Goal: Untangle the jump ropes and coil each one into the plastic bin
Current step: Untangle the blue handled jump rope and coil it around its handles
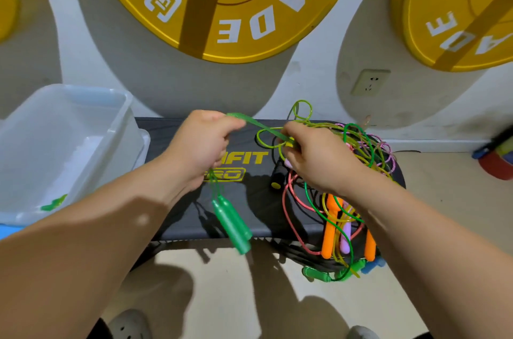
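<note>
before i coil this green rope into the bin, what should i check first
1. Grip: left hand holds the green rope: ok.
2. Both green handles hang clear of the tangle: ok.
3. Rope free of the tangle where the right hand pinches it: cannot tell.
4. Rope gathered into a coil: not ok, it runs stretched between the hands.
5. Open plastic bin has room: ok.

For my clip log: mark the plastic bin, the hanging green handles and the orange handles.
plastic bin [83, 88]: head view, far rim.
hanging green handles [231, 223]: head view, middle of the pair.
orange handles [328, 230]: head view, left handle's shaft.
</note>
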